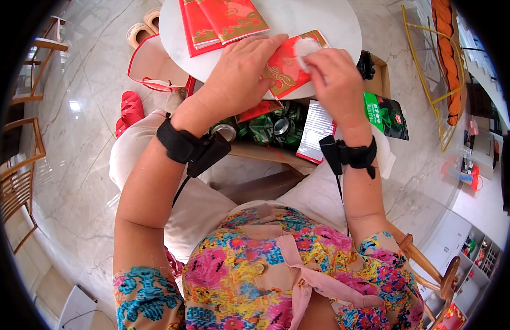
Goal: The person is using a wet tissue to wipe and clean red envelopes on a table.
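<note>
A red packet with gold patterns (pixel 285 61) lies on the round white table (pixel 343 22), close to its near edge. My left hand (pixel 233 77) rests across the packet's left side, thumb and fingers stretched out. Pinched in the fingers of my right hand (pixel 337 77) is a white crumpled wad (pixel 305 48), like tissue or cotton, touching the packet's upper right part. Beyond my left hand, several similar red and gold packets (pixel 233 21) lie stacked and overlapping. Both wrists carry black straps with small black devices.
Under the table edge, a cardboard box (pixel 382 77) holds green cans (pixel 260 131) and a printed sheet (pixel 316 129). A green and black pouch (pixel 388 115) is at its right. A red-edged white bag (pixel 158 63) and red slippers (pixel 129 113) are left. Wooden chairs (pixel 18 170) line the far left.
</note>
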`<state>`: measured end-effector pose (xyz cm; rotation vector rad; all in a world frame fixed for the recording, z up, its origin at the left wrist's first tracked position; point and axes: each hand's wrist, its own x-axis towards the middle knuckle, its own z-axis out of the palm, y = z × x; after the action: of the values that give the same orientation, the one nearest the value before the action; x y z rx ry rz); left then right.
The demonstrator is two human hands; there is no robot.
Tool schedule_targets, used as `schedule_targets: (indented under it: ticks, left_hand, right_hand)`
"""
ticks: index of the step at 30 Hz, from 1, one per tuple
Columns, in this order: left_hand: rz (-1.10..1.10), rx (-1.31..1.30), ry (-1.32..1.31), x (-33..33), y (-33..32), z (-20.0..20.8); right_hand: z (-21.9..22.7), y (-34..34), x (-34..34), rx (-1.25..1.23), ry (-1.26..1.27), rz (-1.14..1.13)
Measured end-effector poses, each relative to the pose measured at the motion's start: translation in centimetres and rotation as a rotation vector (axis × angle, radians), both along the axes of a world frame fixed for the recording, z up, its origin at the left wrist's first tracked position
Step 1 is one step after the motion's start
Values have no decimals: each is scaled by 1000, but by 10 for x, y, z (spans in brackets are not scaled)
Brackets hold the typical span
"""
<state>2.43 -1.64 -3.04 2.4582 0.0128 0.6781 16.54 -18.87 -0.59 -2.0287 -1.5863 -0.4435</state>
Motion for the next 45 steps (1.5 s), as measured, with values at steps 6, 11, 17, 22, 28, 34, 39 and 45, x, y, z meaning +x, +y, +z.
schedule_targets:
  ticks: [6,11,17,22,28,34,39,45]
  left_hand:
    - [-4,5,-2,0,2,-1]
    - [-3,0,20,-2,2,0]
    - [-14,5,10,-1,2,1]
    - [-20,-8,27,-2,2,2]
    - [-23,-6,20,-2,1,3]
    - [6,-25,34,-2,-2,1]
    - [17,8,45,-2,-1,3]
    - [23,26,47,-1,-1,4]
  right_hand:
    - [-1,1,-18,27,153,101]
    - [1,0,-16,-2,189,131]
    - [-2,-5,0,16,131,-100]
    - [-9,10,-32,34,80,241]
    - [-1,0,-1,11,71,-42]
    - [-6,12,-26,22,25,115]
    - [-3,11,-17,9,9,117]
    - [-6,4,5,-9,82,-178]
